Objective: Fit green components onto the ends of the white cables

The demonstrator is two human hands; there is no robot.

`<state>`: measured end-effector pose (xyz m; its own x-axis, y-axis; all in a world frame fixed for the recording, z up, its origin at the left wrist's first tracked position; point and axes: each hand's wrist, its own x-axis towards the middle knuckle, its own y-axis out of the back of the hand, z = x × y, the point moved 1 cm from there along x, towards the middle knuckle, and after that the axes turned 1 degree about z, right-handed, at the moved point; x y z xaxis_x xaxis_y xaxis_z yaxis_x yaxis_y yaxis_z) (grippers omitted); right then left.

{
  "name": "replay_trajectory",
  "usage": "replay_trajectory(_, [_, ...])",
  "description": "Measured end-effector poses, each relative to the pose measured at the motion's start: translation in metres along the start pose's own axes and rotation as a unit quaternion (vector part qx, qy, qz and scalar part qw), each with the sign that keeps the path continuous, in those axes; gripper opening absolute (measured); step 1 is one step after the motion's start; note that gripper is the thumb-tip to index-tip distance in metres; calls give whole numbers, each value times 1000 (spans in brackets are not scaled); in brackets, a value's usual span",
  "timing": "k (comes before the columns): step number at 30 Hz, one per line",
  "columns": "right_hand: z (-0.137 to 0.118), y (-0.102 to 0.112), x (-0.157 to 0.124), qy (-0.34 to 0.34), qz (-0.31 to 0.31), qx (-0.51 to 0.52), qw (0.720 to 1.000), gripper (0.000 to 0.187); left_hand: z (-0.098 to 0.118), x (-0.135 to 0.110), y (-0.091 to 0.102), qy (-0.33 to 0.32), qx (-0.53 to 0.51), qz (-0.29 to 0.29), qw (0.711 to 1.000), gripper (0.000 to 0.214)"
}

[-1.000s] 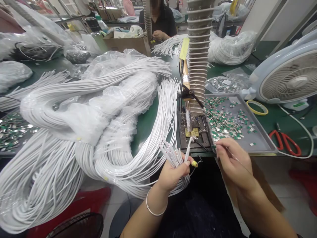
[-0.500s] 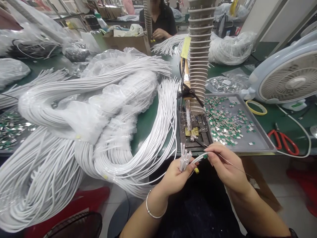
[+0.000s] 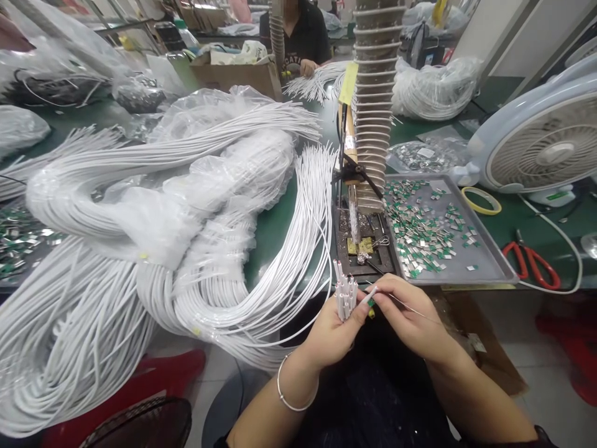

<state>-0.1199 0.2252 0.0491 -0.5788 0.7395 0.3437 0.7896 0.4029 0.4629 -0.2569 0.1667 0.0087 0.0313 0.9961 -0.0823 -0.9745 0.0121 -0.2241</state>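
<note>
My left hand (image 3: 332, 333) grips a bundle of white cable ends (image 3: 345, 297), which stand upright above its fingers. One white cable end (image 3: 368, 297) leans from the bundle across to my right hand (image 3: 408, 314). Those fingers pinch a thin metal rod (image 3: 413, 308) that runs off to the right. A small green-and-silver piece (image 3: 371, 303) shows at the fingertips, partly hidden. Long white cables (image 3: 280, 274) trail from the bundle into a huge heap on the left. A metal tray of similar pieces (image 3: 487, 264) lies just beyond my right hand.
A soldering stand (image 3: 359, 246) and ribbed extraction hose (image 3: 375, 106) rise ahead. A fan (image 3: 545, 140), red-handled scissors (image 3: 532, 267) and yellow tape (image 3: 482, 200) lie to the right. A co-worker (image 3: 298, 37) sits beyond a cardboard box (image 3: 237, 78).
My right hand has moved left from the tray's front edge to the cable ends. The left hand's bundle now stands more upright, and my hands are closer together.
</note>
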Motion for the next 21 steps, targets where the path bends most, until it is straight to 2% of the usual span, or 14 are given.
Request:
replay_trajectory(5, [2,2,-4,-17,44,-3,999,12,2,0,1,32,29,34,998,31])
replay_trajectory(10, [4,1,-4,-53,69,6,996,10,-4,-1,-1,49,-29,34,998,37])
replay_trajectory(14, [4,-5,-3,-61,38,9,997,12,-4,1,-2,25,-23,58,998,36])
replay_trajectory(17, [4,-9,-2,-58,12,22,998,13,0,3,-4,6,-15,49,999,36])
replay_trajectory(21, [4,-11,-1,-63,20,38,997,12,6,5,-5,-5,-15,36,999,35])
